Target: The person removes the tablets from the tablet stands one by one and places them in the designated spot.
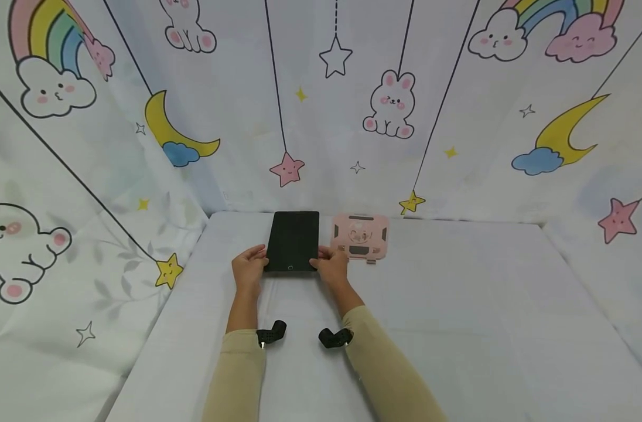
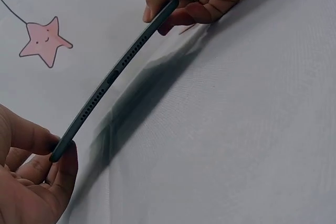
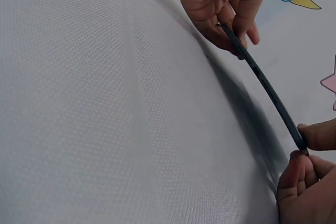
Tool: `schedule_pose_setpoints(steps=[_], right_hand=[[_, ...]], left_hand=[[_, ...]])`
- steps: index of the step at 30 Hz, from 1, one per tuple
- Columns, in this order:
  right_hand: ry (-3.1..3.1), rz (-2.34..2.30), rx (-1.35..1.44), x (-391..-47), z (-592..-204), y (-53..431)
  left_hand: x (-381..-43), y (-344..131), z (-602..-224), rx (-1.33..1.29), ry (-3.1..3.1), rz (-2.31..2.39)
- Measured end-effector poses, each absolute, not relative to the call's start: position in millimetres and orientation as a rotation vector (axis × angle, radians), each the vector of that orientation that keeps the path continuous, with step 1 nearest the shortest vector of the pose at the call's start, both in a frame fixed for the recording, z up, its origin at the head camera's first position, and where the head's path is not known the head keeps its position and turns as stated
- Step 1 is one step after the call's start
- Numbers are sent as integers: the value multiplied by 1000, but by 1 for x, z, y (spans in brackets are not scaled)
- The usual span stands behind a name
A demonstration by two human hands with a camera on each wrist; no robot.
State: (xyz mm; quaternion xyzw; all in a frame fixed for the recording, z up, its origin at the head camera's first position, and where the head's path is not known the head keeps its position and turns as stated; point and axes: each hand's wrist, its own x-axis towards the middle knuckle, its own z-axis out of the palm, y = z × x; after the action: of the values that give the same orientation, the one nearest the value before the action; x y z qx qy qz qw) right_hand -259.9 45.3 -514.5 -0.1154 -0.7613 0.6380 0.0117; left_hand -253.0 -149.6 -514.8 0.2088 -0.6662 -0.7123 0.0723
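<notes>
Both hands hold a black tablet (image 1: 292,241) with a round home button at its near edge. My left hand (image 1: 249,268) pinches its left corner between thumb and fingers; my right hand (image 1: 331,265) pinches the right corner the same way. In the left wrist view the thin edge of the tablet (image 2: 113,77) shows speaker holes and a port, and its shadow falls on the cloth below, so this edge is raised. Just right of the tablet lies a pink tablet case (image 1: 360,237) with a cartoon face, close to the right hand's fingers.
A white cloth covers the table (image 1: 458,316). Behind it hangs a white curtain (image 1: 321,129) printed with stars, moons and rabbits, close to the far table edge. Small black cameras (image 1: 272,333) sit on the wrists.
</notes>
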Motion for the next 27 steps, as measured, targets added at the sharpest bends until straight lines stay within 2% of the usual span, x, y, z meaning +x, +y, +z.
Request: schedule_pose_setpoints(steps=[12, 27], right_hand=[[-2531, 1845, -493, -260, -512, 35], [-2662, 1655, -413, -258, -511, 30]], left_hand=[[-251, -150, -518, 649, -2169, -1969], [-250, -134, -528, 549, -2343, -1499]])
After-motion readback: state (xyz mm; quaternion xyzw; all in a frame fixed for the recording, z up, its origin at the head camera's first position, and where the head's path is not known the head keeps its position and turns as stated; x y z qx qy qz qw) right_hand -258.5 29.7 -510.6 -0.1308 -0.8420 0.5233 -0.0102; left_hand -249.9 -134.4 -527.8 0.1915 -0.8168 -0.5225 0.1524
